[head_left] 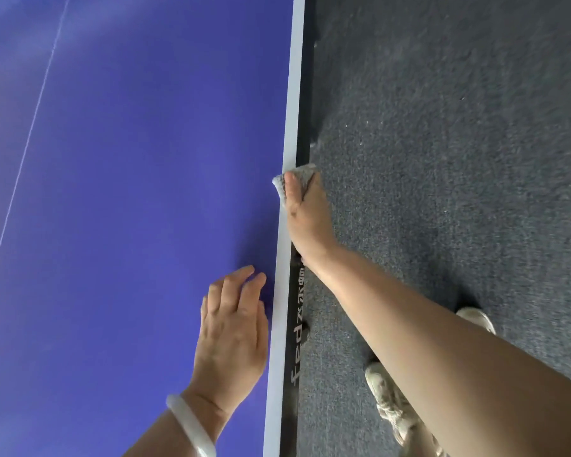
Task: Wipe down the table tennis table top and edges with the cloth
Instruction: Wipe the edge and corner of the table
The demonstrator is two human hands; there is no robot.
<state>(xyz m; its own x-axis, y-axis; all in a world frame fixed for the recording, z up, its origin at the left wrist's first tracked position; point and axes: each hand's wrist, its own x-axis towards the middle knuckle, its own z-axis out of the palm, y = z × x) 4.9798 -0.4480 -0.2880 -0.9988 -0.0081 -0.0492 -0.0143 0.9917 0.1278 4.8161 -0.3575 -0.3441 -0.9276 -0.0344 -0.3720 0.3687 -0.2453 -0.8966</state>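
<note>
The blue table tennis table top (129, 192) fills the left half of the head view, bordered by a white edge line (290, 127) and a black side rail (302, 133) with white lettering. My right hand (305, 212) grips a small grey cloth (302, 174) wrapped over the table's edge, thumb on top along the white line, fingers down the side and hidden. My left hand (233, 331) rests flat on the blue top beside the white line, fingers straight; a pale bangle (188, 423) circles its wrist.
Dark grey carpet (459, 143) covers the floor to the right of the table. My light-coloured shoes (389, 400) stand on it close to the rail. A thin white centre line (30, 133) crosses the blue top at the far left.
</note>
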